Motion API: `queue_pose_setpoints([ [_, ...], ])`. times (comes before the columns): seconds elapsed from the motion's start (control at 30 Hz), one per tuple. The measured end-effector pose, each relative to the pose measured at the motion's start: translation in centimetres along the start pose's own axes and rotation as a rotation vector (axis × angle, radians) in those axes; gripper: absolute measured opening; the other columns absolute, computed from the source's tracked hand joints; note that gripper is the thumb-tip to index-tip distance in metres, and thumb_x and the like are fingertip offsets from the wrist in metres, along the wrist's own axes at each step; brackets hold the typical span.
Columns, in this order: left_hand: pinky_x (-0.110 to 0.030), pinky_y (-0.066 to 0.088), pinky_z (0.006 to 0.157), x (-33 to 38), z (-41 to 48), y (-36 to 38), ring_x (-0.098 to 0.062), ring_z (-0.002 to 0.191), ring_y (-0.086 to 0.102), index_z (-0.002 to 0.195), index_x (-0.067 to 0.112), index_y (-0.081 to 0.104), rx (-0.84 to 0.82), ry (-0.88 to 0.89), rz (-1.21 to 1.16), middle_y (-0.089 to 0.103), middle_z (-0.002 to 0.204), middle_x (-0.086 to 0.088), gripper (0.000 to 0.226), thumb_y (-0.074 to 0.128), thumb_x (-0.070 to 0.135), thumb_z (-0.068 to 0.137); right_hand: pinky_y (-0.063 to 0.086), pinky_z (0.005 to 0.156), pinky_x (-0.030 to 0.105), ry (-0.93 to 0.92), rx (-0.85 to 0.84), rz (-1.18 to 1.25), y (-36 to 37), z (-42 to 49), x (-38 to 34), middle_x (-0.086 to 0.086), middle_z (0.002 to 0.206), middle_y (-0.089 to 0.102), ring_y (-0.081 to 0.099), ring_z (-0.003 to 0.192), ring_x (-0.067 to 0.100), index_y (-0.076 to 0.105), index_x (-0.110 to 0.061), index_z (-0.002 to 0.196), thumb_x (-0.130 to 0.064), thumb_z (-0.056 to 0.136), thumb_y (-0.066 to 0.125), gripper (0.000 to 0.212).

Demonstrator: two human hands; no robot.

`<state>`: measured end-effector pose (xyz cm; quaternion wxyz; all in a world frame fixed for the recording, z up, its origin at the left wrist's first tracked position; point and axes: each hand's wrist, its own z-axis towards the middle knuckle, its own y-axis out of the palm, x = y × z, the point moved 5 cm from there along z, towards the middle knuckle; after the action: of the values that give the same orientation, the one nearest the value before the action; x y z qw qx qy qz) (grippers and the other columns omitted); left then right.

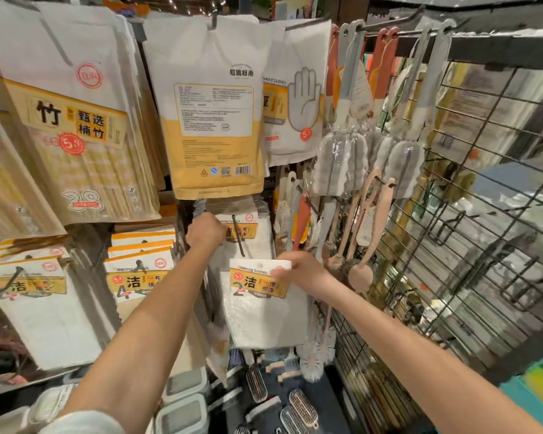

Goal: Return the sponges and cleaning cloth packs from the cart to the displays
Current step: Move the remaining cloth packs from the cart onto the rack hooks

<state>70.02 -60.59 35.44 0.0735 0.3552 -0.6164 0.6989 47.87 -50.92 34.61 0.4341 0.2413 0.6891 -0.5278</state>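
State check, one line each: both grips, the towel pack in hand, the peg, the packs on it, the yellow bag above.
Left grip: curled at the hung packs' left edge; what it holds is unclear.
Right grip: pinches the towel pack's header.
Towel pack: off the peg, upright, just under its tip.
Peg: tip free, sticks out toward the camera.
Hung packs: on the peg.
Yellow bag: hanging, back side out.

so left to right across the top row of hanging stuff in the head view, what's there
bamboo pack → yellow-and-white pack → glove pack → sponge brushes → wire grid
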Motion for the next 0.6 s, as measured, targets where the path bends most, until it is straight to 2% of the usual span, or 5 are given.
queue_pose_setpoints([
  [0.13,-0.044,0.038,0.099,-0.2,-2.7,-1.3,-0.038,0.117,0.045,0.123,-0.001,0.052,0.098,0.224,-0.062,0.047,0.126,-0.019,0.042,0.060,0.022,0.088,0.038,0.059,0.014,-0.053,0.005,0.020,1.3,1.2,-1.4,-0.004,0.076,0.060,0.054,0.068,0.005,0.066,-0.003,0.088,-0.014,0.088,0.063,0.011],
  [0.3,-0.038,0.039,0.100,-2.4,-5.8,-2.4,-0.025,0.116,0.047,0.104,0.014,0.068,0.100,0.441,-0.236,0.055,0.118,-0.009,0.020,0.058,0.013,0.088,0.050,0.077,0.035,-0.090,0.010,0.079,1.7,1.6,-1.3,0.011,0.095,0.071,0.067,0.090,0.022,0.068,-0.001,0.096,-0.015,0.088,0.064,0.017],
  [0.37,-0.034,0.039,0.098,-3.0,-6.9,-3.0,-0.017,0.113,0.048,0.103,0.016,0.069,0.090,0.500,-0.284,0.058,0.115,-0.003,0.020,0.055,0.011,0.090,0.052,0.081,0.036,-0.109,0.005,0.128,1.8,1.9,-1.3,0.010,0.098,0.072,0.068,0.093,0.022,0.068,-0.004,0.097,-0.016,0.088,0.064,0.015],
  [0.53,-0.032,0.043,0.095,-3.3,-7.9,-3.8,-0.007,0.108,0.051,0.103,0.021,0.068,0.087,0.568,-0.350,0.060,0.108,0.008,0.023,0.050,0.012,0.093,0.051,0.073,0.038,-0.118,0.073,0.133,1.6,3.2,-0.9,0.009,0.087,0.072,0.069,0.084,0.020,0.067,-0.008,0.085,-0.014,0.087,0.065,0.007],
  [0.6,-0.029,0.044,0.093,-3.1,-8.2,-4.0,-0.003,0.105,0.052,0.102,0.019,0.068,0.075,0.573,-0.365,0.060,0.107,0.008,0.022,0.050,0.011,0.093,0.049,0.066,0.030,-0.113,0.125,0.075,1.7,4.0,-1.2,0.002,0.079,0.070,0.067,0.075,0.009,0.065,-0.015,0.078,-0.016,0.087,0.066,0.009],
])
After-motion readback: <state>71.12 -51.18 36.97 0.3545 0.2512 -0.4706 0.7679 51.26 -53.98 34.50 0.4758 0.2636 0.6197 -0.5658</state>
